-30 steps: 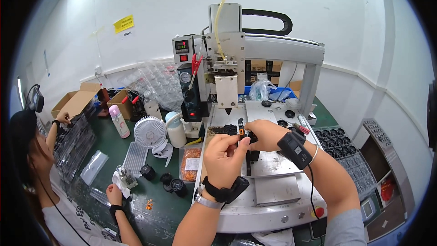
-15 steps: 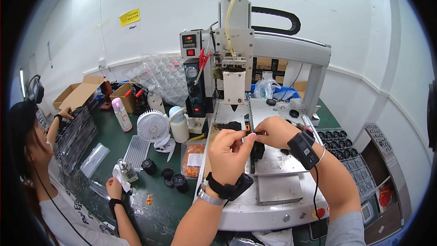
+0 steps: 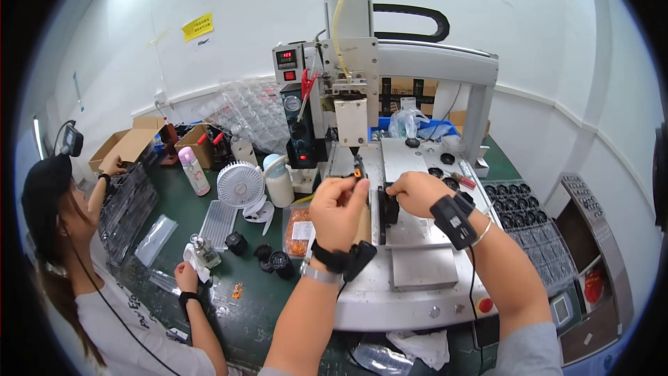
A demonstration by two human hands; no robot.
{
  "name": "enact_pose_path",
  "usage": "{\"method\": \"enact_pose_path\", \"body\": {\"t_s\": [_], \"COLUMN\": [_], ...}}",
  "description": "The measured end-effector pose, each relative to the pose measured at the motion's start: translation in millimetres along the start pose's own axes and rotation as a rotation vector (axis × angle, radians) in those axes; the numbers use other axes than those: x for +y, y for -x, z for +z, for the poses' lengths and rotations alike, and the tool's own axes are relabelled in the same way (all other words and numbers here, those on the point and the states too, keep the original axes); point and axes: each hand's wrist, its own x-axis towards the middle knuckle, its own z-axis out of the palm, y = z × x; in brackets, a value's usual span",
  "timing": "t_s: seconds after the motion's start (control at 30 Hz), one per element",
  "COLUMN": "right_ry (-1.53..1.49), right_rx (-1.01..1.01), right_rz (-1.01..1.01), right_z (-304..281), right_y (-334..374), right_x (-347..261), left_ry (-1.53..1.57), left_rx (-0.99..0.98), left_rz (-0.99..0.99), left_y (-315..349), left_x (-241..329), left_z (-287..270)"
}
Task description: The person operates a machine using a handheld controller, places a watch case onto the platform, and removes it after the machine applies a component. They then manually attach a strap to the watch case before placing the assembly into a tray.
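The left hand (image 3: pixel 337 213) pinches a slim black part (image 3: pixel 358 169) with an orange patch between thumb and fingertips, held up just below the pale head (image 3: pixel 351 122) of the benchtop gantry machine (image 3: pixel 431 66). The right hand (image 3: pixel 417 195) bends its fingers at a black block (image 3: pixel 392 214) on the metal plate (image 3: pixel 417 234); whether they grip or merely touch it, I cannot tell.

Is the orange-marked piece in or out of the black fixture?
Out: the left hand holds the orange-marked piece up, apart from the black fixture.
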Motion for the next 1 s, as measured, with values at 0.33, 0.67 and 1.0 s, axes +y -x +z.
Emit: {"method": "enact_pose_path", "body": {"t_s": [0.33, 0.67, 1.0], "right_ry": [-0.100, 0.159, 0.316], "right_rx": [0.004, 0.313, 0.518], "right_rz": [-0.306, -0.076, -0.002], "right_z": [17.0, 90.5, 121.8], "right_y": [226.1, 262.7, 262.8], "right_x": [-47.3, -34.3, -25.7], "left_ry": [-0.667, -1.574, -0.808], "left_rx": [0.048, -0.403, -0.629], "left_rz": [0.005, -0.569, 0.267], "left_y": [75.6, 166.3, 51.1], "left_x": [68.9, 18.6, 98.0], "left_z": [-161.4, -238.5, -52.9]}}
